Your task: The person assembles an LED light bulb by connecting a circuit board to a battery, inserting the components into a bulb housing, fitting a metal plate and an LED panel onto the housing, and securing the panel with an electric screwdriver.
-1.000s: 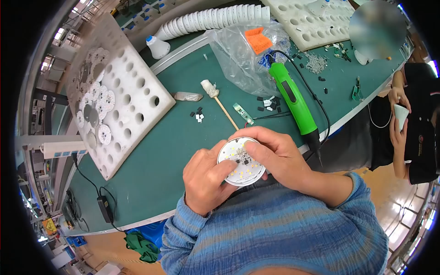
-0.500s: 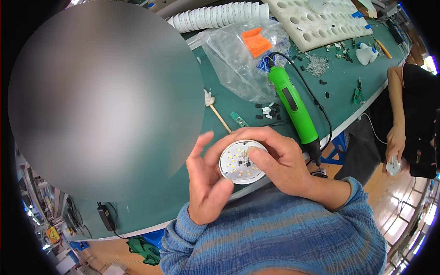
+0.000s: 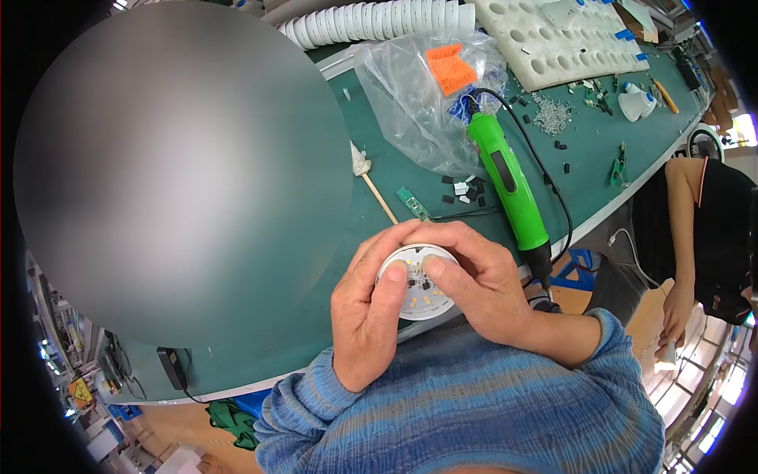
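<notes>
A round white LED lamp body [image 3: 418, 306], its face a circuit board with small yellow LEDs and dark chips, is held between both hands close to my body. My left hand [image 3: 361, 320] wraps its left side, thumb pressed on the board. From the right, my right hand [image 3: 491, 288] grips it, with that thumb also on the board near the middle. The fingers behind the lamp are partly hidden. Just beyond the hands lie a wooden stick [image 3: 380, 199] with a white clump on its end and a small green circuit board [image 3: 413, 204].
A green electric screwdriver [image 3: 512, 186] with a black cord lies right of my hands. Behind are a plastic bag [image 3: 403, 103], a foam tray with holes [image 3: 545, 47] and stacked white cups [image 3: 379, 24]. A co-worker's arm [image 3: 683, 229] is at right. A grey blur hides the left.
My left hand has closed in on the lamp, its thumb now on the board beside the right thumb. My right hand stays on the lamp. The co-worker's hand has lowered.
</notes>
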`<act>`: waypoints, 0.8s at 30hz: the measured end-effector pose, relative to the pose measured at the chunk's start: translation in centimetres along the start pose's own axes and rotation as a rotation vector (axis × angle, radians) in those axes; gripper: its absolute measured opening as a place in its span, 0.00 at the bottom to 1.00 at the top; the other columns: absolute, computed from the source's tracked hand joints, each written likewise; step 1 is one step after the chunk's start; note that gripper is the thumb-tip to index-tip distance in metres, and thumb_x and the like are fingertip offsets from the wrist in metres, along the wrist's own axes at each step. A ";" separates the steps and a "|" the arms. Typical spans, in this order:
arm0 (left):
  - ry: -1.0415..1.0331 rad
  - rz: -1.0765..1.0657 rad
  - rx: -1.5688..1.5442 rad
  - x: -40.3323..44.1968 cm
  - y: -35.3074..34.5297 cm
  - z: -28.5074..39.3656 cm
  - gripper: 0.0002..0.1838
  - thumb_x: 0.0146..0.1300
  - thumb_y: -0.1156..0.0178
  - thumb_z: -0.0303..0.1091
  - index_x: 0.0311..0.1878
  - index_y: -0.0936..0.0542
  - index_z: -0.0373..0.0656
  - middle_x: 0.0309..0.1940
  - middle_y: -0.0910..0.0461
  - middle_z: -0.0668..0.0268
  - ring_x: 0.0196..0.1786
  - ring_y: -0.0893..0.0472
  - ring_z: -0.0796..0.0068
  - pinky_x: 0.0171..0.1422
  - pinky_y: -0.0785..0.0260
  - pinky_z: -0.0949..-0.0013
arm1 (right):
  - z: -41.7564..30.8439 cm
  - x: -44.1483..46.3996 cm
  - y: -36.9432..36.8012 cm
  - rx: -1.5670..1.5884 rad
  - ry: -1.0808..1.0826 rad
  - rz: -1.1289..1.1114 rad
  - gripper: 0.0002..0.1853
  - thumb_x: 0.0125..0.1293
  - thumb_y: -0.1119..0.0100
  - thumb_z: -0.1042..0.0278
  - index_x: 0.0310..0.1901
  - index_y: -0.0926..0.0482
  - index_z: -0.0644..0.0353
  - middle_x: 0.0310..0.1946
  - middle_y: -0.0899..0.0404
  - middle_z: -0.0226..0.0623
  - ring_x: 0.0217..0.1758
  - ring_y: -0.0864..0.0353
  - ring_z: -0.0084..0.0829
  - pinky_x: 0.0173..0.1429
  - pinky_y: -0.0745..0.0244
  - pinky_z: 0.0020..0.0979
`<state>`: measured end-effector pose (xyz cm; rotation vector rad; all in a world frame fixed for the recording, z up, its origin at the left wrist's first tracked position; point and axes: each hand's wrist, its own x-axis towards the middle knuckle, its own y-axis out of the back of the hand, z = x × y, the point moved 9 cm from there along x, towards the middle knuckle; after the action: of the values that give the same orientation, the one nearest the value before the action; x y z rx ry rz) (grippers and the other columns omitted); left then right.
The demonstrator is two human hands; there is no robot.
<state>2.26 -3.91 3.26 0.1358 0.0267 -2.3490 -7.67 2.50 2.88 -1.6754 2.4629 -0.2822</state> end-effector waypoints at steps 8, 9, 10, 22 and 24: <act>0.127 0.034 -0.124 0.2 -0.6 -1.4 0.19 0.72 0.54 0.34 0.59 0.27 0.33 0.52 0.24 0.57 0.54 0.25 0.71 0.60 0.36 0.71 | 0.9 -0.1 0.4 0.062 -0.188 0.053 0.12 0.70 0.48 0.69 0.51 0.26 0.66 0.40 0.24 0.30 0.40 0.27 0.15 0.43 0.29 0.20; 0.124 0.036 -0.121 0.2 -0.6 -1.4 0.19 0.72 0.54 0.34 0.59 0.27 0.33 0.52 0.24 0.57 0.54 0.25 0.71 0.60 0.36 0.71 | 1.1 -0.1 0.4 0.063 -0.197 0.062 0.12 0.70 0.48 0.69 0.51 0.26 0.66 0.40 0.24 0.30 0.40 0.27 0.15 0.43 0.29 0.20; 0.113 0.033 -0.111 0.2 -0.6 -1.3 0.19 0.72 0.54 0.34 0.59 0.26 0.34 0.52 0.24 0.57 0.54 0.25 0.71 0.60 0.36 0.71 | 1.1 -0.1 0.4 0.061 -0.188 0.069 0.12 0.70 0.48 0.69 0.51 0.26 0.65 0.40 0.24 0.30 0.39 0.27 0.15 0.42 0.29 0.20; 0.103 0.080 -0.110 -0.2 -0.7 -1.2 0.18 0.72 0.54 0.33 0.58 0.25 0.34 0.51 0.24 0.58 0.53 0.26 0.72 0.58 0.35 0.71 | 0.6 -0.3 0.3 0.017 -0.129 0.103 0.10 0.69 0.47 0.70 0.48 0.25 0.65 0.37 0.23 0.29 0.37 0.27 0.14 0.41 0.29 0.20; 0.107 0.069 -0.120 -0.2 -0.6 -1.4 0.18 0.72 0.54 0.34 0.58 0.25 0.34 0.50 0.24 0.59 0.52 0.26 0.73 0.58 0.35 0.72 | 0.6 -0.3 0.3 0.017 -0.118 0.099 0.10 0.69 0.47 0.70 0.48 0.25 0.65 0.37 0.23 0.29 0.37 0.27 0.14 0.41 0.29 0.20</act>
<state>2.10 -3.20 1.89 0.2005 0.2121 -2.2628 -7.66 2.79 2.24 -1.5111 2.4396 -0.1861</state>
